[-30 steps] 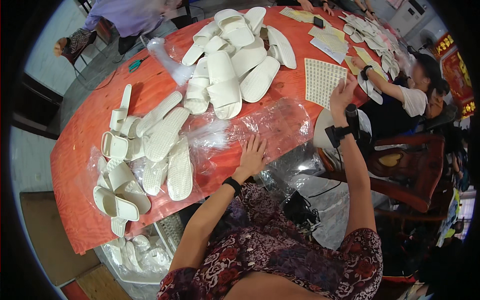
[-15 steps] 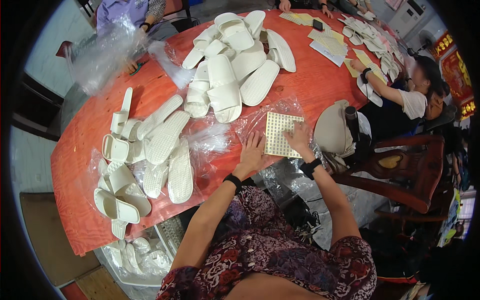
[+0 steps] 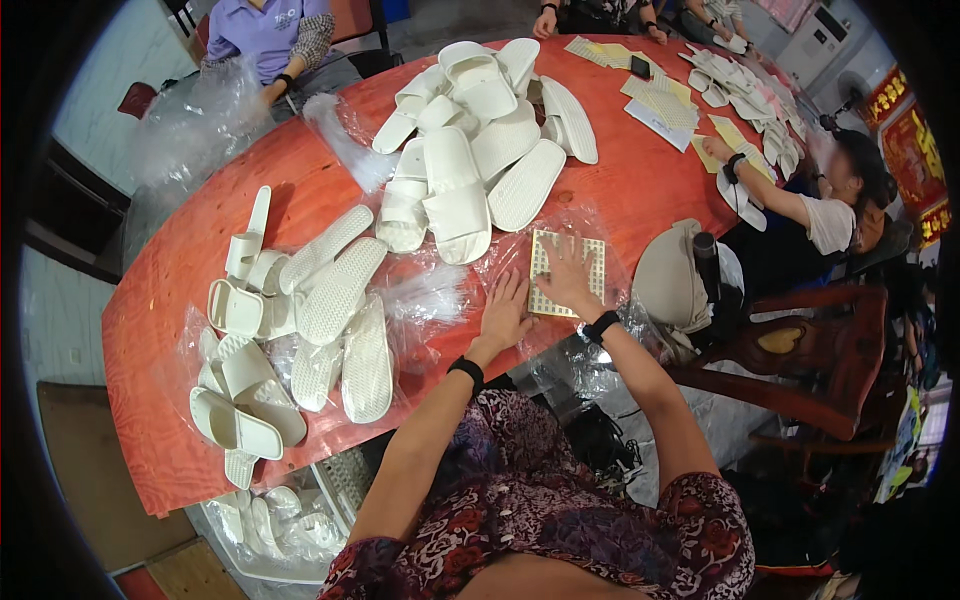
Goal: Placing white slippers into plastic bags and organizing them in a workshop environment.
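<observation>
A pale yellow sheet of small printed labels lies near the table's front edge, on a clear plastic bag. My right hand rests over the middle of this sheet, fingers spread, covering part of the labels. Just left of the sheet, my left hand lies flat on the plastic with its fingers stretched out and nothing held. Beyond my hands is a heap of white slippers. More white slippers, some in clear plastic, lie to the left.
The red table curves around. A tub of bagged slippers is below its left edge. At right stand a wooden chair and a beige cap-like item. Other people sit around; one handles plastic bags.
My right hand has shifted left from the sheet's right side onto its middle, fingers now spread. My left hand stays about where it was. The view has tilted slightly.
</observation>
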{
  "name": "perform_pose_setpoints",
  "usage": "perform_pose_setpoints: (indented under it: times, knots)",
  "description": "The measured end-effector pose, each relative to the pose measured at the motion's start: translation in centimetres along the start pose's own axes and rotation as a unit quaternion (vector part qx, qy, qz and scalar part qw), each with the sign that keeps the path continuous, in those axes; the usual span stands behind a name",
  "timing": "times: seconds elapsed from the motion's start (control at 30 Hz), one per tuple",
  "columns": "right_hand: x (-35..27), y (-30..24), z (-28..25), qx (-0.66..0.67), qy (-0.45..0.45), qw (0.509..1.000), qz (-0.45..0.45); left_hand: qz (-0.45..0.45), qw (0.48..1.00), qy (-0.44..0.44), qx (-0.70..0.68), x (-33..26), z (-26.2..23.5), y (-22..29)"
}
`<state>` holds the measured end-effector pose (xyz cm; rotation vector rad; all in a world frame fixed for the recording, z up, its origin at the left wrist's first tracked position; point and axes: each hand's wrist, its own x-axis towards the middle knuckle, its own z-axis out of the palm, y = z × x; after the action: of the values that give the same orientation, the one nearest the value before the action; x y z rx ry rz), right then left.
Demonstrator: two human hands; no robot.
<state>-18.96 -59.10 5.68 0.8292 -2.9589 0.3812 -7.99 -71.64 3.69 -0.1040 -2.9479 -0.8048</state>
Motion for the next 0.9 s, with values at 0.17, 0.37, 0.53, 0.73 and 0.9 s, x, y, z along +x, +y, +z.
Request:
perform_pose_setpoints:
  times: [0.17,0.37,0.53,0.73,0.9]
  knots:
    - [2.0,-1.5,1.6,0.046,-0.01,0.999,0.01,0.01,0.999,0.038,-0.01,0.5,-0.2,-0.3]
    - [5.4,-1.9,2.6,0.02,-0.02,0.999,0.021,-0.002,0.99,0.129,-0.059,-1.1,-1.1,-1.0]
    - [8.7,-1.4,2.9,0.029,-0.036,0.999,0.026,-0.014,0.983,0.16,-0.094,-2.5,-1.8,1.1]
    - [10.6,-1.7,3.5,0.007,-0.048,0.999,-0.006,-0.026,0.981,0.116,-0.153,-5.0,-4.6,2.5]
    - [8.8,-1.1,2.4,0.007,0.108,0.993,-0.041,-0.03,0.962,0.146,-0.229,-9.4,-10.4,3.0]
